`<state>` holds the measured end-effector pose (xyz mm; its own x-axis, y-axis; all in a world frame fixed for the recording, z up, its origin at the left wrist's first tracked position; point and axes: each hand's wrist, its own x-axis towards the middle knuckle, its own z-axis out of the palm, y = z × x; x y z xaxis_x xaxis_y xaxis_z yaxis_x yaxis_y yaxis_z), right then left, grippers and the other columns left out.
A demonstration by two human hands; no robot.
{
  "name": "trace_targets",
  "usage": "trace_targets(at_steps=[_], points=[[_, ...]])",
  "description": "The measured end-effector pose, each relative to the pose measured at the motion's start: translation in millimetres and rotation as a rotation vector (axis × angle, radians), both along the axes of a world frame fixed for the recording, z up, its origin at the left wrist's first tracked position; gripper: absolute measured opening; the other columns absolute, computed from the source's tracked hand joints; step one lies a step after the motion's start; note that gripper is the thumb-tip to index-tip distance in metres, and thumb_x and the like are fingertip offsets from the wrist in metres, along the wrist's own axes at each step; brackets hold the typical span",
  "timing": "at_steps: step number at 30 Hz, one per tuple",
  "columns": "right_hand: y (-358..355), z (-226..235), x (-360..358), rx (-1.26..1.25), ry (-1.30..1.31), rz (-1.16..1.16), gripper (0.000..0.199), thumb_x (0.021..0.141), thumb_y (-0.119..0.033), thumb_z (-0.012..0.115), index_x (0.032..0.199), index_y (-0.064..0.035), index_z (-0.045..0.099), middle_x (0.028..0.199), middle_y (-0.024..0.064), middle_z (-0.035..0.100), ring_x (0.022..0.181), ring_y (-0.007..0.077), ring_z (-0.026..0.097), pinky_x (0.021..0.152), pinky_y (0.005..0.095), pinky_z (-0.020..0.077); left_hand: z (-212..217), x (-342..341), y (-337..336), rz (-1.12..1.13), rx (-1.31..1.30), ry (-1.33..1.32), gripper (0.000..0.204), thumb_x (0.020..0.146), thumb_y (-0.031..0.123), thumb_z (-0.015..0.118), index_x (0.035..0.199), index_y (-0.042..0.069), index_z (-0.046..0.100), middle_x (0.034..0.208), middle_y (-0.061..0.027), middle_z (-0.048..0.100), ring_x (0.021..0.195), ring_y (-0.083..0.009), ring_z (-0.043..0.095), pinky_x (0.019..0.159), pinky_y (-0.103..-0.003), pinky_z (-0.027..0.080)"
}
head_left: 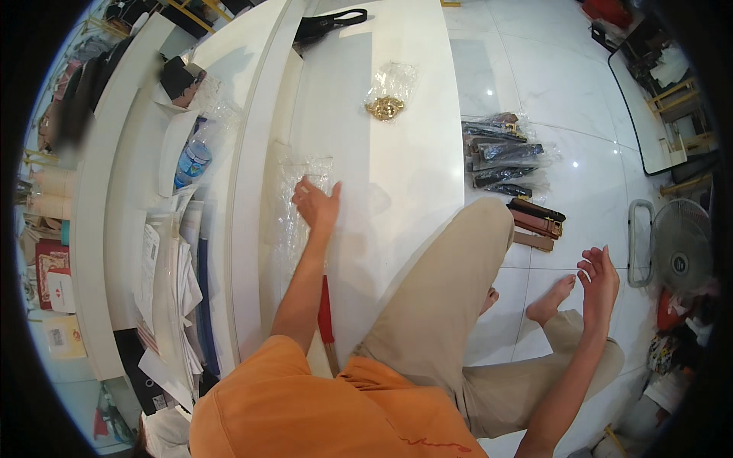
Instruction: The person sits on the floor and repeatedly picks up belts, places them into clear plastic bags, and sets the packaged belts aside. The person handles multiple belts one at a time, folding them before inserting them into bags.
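Two hands in view, both bare, both empty. Head cam, looking down.

L side first: lower shelf under the white counter [412, 69] holds a water bottle [192, 159] at ~10 o'clock, w/ stacked papers [169, 267] below it at ~8 o'clock.

Left hand [317, 202]: fingers spread apart, palm down, resting on a clear plastic bag [301, 191] that lies flat on the counter, just left of centre. Nothing clamped; hand only presses on the bag. Red-handled tool [326, 313] on counter just beside the forearm, ~6 o'clock.

Centre-top, ~12 o'clock: second clear bag w/ a gold buckle [384, 108] inside, well apart from left hand. Black strap [330, 23] farther up.

R of counter, on tiled floor, ~2 o'clock: wrapped belts [504, 153] in a pile; brown belts [538, 224] near them, unwrapped.

Right hand [599, 282]: ~4 o'clock, open, fingers loosely apart, held above the floor near the bare foot [551, 299]. Touches nothing.

Fan [682, 246] at ~3 o'clock, far R.
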<state>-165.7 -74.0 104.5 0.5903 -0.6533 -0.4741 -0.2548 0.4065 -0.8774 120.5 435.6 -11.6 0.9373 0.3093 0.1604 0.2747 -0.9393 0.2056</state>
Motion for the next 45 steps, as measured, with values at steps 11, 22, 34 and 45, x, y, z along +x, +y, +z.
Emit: trace_targets(at_steps=[11, 22, 34, 45], points=[[4, 27, -3, -0.161, -0.029, 0.035, 0.035, 0.105, -0.034, 0.060, 0.104, -0.0006, 0.067, 0.094, 0.0070, 0.070, 0.078, 0.0132, 0.064, 0.068, 0.0262, 0.0465, 7, 26, 32, -0.039, -0.360, 0.255, 0.060, 0.083, 0.050, 0.080, 0.116, 0.001, 0.067, 0.109, -0.0160, 0.074, 0.106, -0.0360, 0.069, 0.089, -0.047, 0.055], [6, 20, -6, -0.234, -0.035, 0.105, 0.032, 0.102, -0.031, 0.065, 0.097, 0.0001, 0.071, 0.091, 0.0062, 0.072, 0.075, 0.0132, 0.065, 0.066, 0.0252, 0.0468, 11, 22, 8, -0.188, -0.652, 0.215, 0.043, 0.085, 0.037, 0.083, 0.096, -0.002, 0.070, 0.090, -0.0122, 0.073, 0.080, -0.0238, 0.071, 0.071, -0.038, 0.059], [49, 69, -14, -0.459, -0.438, 0.064, 0.016, 0.096, -0.005, 0.070, 0.110, 0.0024, 0.070, 0.102, 0.0066, 0.073, 0.072, 0.0074, 0.060, 0.065, 0.0229, 0.0520, 206, -89, -229, -1.117, -0.788, 0.362, 0.026, 0.084, 0.023, 0.087, 0.081, 0.003, 0.071, 0.072, 0.0014, 0.067, 0.064, -0.0059, 0.056, 0.057, -0.024, 0.045], [14, 59, -25, -0.993, -0.346, 0.103, 0.044, 0.077, -0.003, 0.085, 0.119, -0.0033, 0.071, 0.113, 0.0074, 0.070, 0.055, 0.0085, 0.054, 0.051, 0.0227, 0.0438, 169, -149, -365, -1.547, -0.697, 0.188, 0.024, 0.082, 0.016, 0.084, 0.086, 0.003, 0.065, 0.079, -0.0115, 0.065, 0.069, -0.0277, 0.063, 0.063, -0.036, 0.050]])
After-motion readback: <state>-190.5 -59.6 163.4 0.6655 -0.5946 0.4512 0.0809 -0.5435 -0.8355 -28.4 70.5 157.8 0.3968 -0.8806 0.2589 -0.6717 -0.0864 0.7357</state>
